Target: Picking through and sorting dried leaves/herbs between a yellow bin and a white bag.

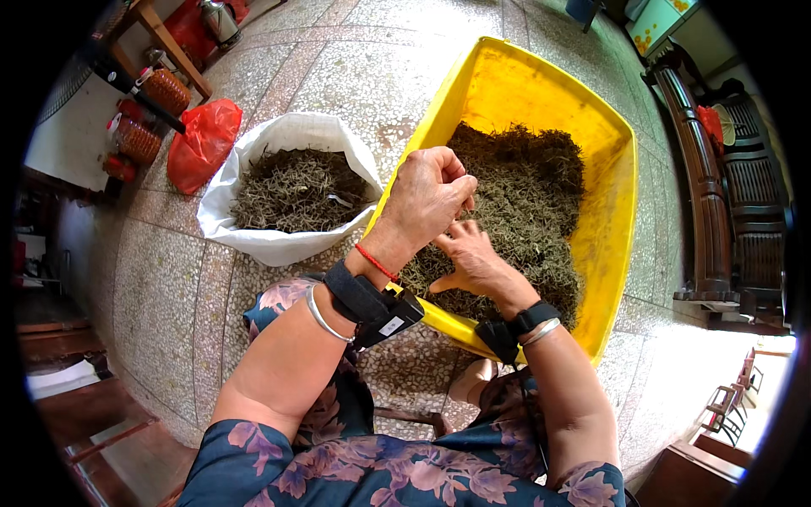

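Observation:
A large yellow plastic tub [605, 190] on the floor holds a deep layer of dried, curled plant material [526, 209], like tea leaves. Above its left part is my left hand [431, 193], fingers curled in and thumb against the forefinger. No object shows in that hand, though its palm side is hidden. Just below it, my right hand [472, 260] has its fingers apart, low over the dried leaves. Left of the tub stands a white woven sack [279, 246] with its mouth rolled open. Coarser dried stems [298, 190] fill it, with a pale strip on top.
A red plastic bag [204, 146] lies beyond the sack, near jars with red lids [136, 139]. A metal thermos flask [220, 24] stands at the far left. Dark carved wooden furniture [697, 184] lines the right side. The terrazzo floor [165, 291] surrounds the containers.

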`<state>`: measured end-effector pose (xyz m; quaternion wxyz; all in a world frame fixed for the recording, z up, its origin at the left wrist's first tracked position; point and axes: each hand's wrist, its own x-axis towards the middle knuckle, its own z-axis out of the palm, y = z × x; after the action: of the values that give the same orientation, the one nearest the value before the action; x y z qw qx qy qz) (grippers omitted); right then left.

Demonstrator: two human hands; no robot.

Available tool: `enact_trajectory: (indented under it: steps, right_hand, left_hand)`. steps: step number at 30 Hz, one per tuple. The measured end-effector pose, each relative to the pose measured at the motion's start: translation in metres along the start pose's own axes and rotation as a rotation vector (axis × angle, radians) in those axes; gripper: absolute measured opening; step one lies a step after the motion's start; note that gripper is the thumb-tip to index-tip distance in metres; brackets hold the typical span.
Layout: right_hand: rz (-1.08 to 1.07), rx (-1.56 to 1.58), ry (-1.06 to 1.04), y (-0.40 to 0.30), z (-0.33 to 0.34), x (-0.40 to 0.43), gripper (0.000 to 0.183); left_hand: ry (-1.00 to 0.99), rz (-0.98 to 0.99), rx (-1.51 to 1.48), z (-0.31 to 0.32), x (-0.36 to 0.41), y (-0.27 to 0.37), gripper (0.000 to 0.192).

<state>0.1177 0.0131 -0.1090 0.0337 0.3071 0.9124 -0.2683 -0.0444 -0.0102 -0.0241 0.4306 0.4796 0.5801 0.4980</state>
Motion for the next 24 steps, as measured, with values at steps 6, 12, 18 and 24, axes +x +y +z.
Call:
enact_trajectory:
  steps: [6,12,18,24]
  right_hand:
    - [-0.094,-0.091,-0.179,-0.008,-0.003,-0.001,0.084]
    - [-0.074,0.001,-0.121,0.003,-0.016,-0.014,0.050]
    - [-0.063,0.189,-0.126,0.015,-0.027,-0.033,0.042]
    - [-0.072,0.249,-0.137,0.021,-0.029,-0.042,0.045]
  left_hand:
    - [-0.001,-0.018,0.008,-0.002,-0.001,0.001,0.014]
    - [0.002,0.008,0.005,-0.008,-0.001,0.004,0.013]
    - [-0.007,-0.034,-0.005,-0.019,0.000,0.007,0.012]
    - [-0.013,-0.023,0.012,-0.019,0.003,0.006,0.012]
